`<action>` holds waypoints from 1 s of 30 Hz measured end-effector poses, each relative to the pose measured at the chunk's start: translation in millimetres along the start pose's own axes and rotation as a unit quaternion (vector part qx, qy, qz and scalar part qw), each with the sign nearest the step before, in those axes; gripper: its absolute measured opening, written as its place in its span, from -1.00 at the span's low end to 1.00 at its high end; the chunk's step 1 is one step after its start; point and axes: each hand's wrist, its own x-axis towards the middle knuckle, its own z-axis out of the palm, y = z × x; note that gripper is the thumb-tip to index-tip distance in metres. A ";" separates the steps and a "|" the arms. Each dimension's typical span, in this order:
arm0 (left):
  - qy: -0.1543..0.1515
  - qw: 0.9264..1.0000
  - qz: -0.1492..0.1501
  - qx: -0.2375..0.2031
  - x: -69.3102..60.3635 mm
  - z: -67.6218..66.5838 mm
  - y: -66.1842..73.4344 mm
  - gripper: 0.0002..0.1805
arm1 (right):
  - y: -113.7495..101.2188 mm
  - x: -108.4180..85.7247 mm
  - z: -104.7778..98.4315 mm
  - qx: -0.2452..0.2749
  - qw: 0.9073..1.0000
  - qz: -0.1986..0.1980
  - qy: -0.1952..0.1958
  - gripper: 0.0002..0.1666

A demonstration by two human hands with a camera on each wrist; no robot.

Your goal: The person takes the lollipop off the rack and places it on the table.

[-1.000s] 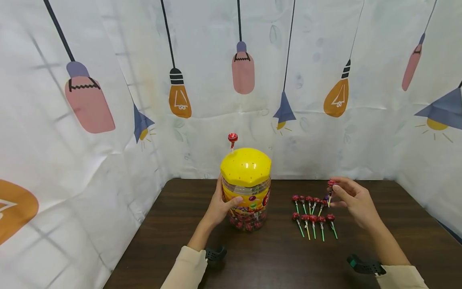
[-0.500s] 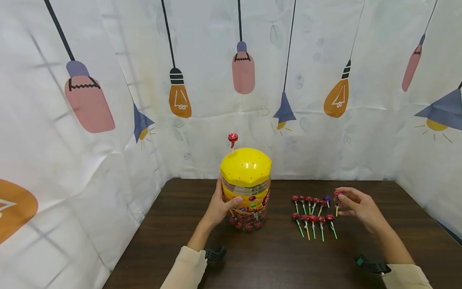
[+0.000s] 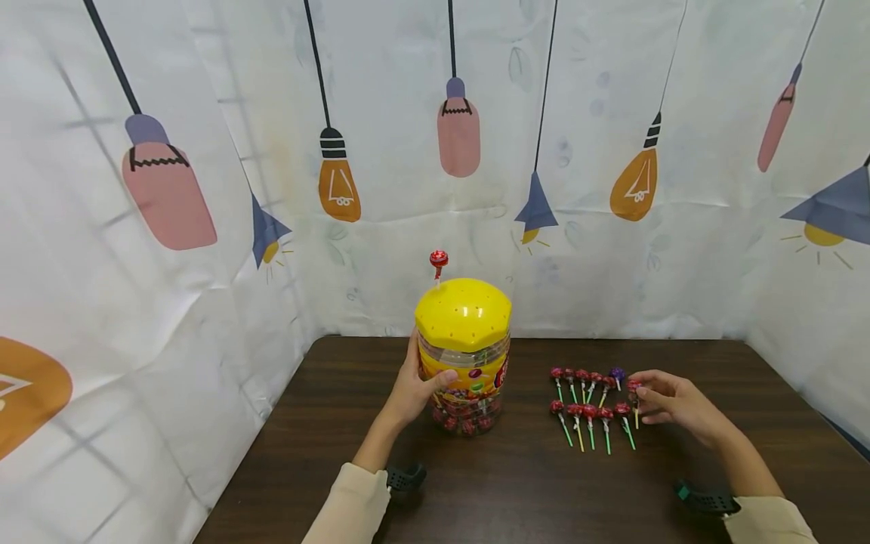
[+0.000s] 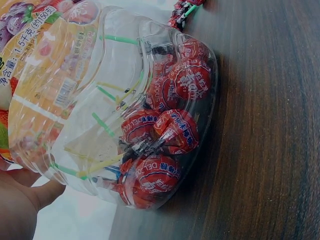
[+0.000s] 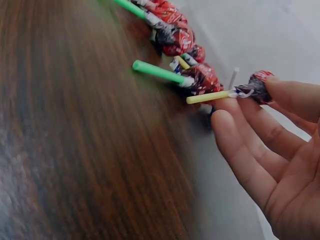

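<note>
My left hand (image 3: pixel 410 389) grips the side of a clear jar (image 3: pixel 469 355) with a yellow lid (image 3: pixel 464 313), thumb across its label. Red-wrapped lollipops (image 4: pixel 175 130) lie in the bottom of the jar, seen in the left wrist view. One red lollipop (image 3: pixel 439 259) stands upright in the lid. My right hand (image 3: pixel 673 404) pinches a red lollipop with a yellow stick (image 5: pixel 207 97) by its head, just right of two rows of lollipops. A purple lollipop (image 3: pixel 617 374) ends the far row; red lollipops (image 3: pixel 590 412) with green and yellow sticks make up the near row.
The dark wooden table (image 3: pixel 516 483) has its far edge against a white curtain (image 3: pixel 408 189) printed with lamps. More curtain hangs at the left and right sides. A black band sits on each wrist.
My right hand has moved from beside the far row, slightly right and toward me, with the lollipop, uncovering the purple one. My left hand and the jar have stayed put.
</note>
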 end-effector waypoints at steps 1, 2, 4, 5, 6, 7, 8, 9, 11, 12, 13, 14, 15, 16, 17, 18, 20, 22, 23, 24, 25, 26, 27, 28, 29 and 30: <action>-0.001 1.000 0.001 -0.001 0.2 0.2 -0.2 0.06 | 1.3 0.0 -0.6 -0.001 1.000 0.003 -0.008 -0.39; -0.002 1.000 0.003 -0.001 0.4 0.3 -0.5 0.06 | 2.6 0.1 -1.2 -0.004 1.000 0.002 -0.019 -0.40; -0.004 1.000 0.006 -0.005 0.8 0.5 -0.7 0.06 | 4.9 0.3 -2.3 -0.004 0.999 0.001 -0.040 -0.42; -0.004 1.000 0.006 -0.006 0.9 0.6 -0.6 0.06 | 6.1 0.5 -2.7 -0.002 0.999 0.002 -0.046 -0.43; -0.004 1.000 0.005 -0.007 1.0 0.8 -0.3 0.05 | 7.2 0.8 -3.1 -0.001 0.999 0.002 -0.052 -0.44; -0.004 1.000 0.006 -0.008 1.1 0.9 -0.2 0.05 | 8.1 1.1 -3.4 0.001 0.998 0.004 -0.055 -0.44; -0.004 1.000 0.006 -0.009 1.1 0.9 0.1 0.05 | 8.8 1.3 -3.9 0.000 0.998 0.002 -0.063 -0.44; -0.003 1.000 0.005 -0.010 1.2 0.9 0.4 0.05 | 9.5 1.4 -4.0 0.001 0.998 0.002 -0.065 -0.43; -0.003 1.000 0.007 -0.008 1.1 0.9 0.8 0.05 | 10.7 1.6 -4.3 0.001 0.998 0.004 -0.068 -0.42; -0.003 1.000 0.007 -0.008 1.1 0.9 0.8 0.05 | 11.1 1.6 -4.3 -0.001 0.998 0.003 -0.070 -0.42; -0.003 1.000 0.007 -0.007 1.0 0.9 0.7 0.04 | 11.3 1.5 -4.3 -0.005 0.997 0.003 -0.071 -0.41; -0.003 1.000 0.007 -0.007 1.0 0.8 0.6 0.04 | 11.8 1.5 -4.3 -0.010 0.997 0.002 -0.072 -0.41; -0.003 1.000 0.008 -0.007 0.9 0.7 0.3 0.04 | 12.1 1.4 -4.1 -0.012 0.997 0.005 -0.070 -0.40; -0.004 1.000 0.008 -0.006 0.9 0.7 -0.1 0.04 | 12.6 1.3 -4.0 -0.016 0.997 0.007 -0.069 -0.40; -0.004 1.000 0.010 -0.005 0.8 0.5 -0.7 0.03 | 13.2 1.3 -4.0 -0.020 0.998 0.010 -0.066 -0.40; -0.004 1.000 0.008 -0.006 0.9 0.4 -1.1 0.03 | 13.7 1.3 -4.0 -0.024 0.997 0.011 -0.065 -0.40; -0.005 1.000 0.009 -0.007 1.0 0.3 -1.5 0.03 | 14.2 1.3 -3.8 -0.031 0.998 0.017 -0.061 -0.41; -0.005 1.000 0.008 -0.006 1.1 0.3 -1.6 0.03 | 14.4 1.0 -3.7 -0.034 0.998 0.019 -0.058 -0.42; -0.005 1.000 0.007 -0.006 1.1 0.3 -1.5 0.03 | 14.4 0.7 -3.4 -0.034 0.998 0.021 -0.056 -0.43; -0.004 1.000 0.007 -0.007 1.1 0.4 -1.3 0.03 | 14.3 0.5 -3.2 -0.035 0.998 0.022 -0.054 -0.44; -0.004 1.000 0.007 -0.006 1.1 0.3 -1.1 0.03 | 14.2 0.1 -2.9 -0.035 0.998 0.023 -0.052 -0.44; -0.004 1.000 0.006 -0.005 1.0 0.4 -0.9 0.04 | 14.3 -0.1 -2.9 -0.035 0.998 0.021 -0.053 -0.44; -0.003 1.000 0.006 -0.005 1.0 0.3 -0.8 0.04 | 14.2 -0.5 -2.6 -0.035 0.998 0.022 -0.051 -0.45; -0.003 1.000 0.006 -0.005 0.9 0.3 -0.7 0.04 | 14.1 -0.7 -2.4 -0.036 0.998 0.023 -0.050 -0.46; -0.002 1.000 0.005 -0.004 0.9 0.3 -0.7 0.04 | 14.1 -0.8 -2.2 -0.038 0.998 0.024 -0.047 -0.48; -0.002 1.000 0.004 -0.004 0.8 0.1 -0.8 0.05 | 14.1 -0.8 -1.9 -0.043 0.998 0.025 -0.044 -0.49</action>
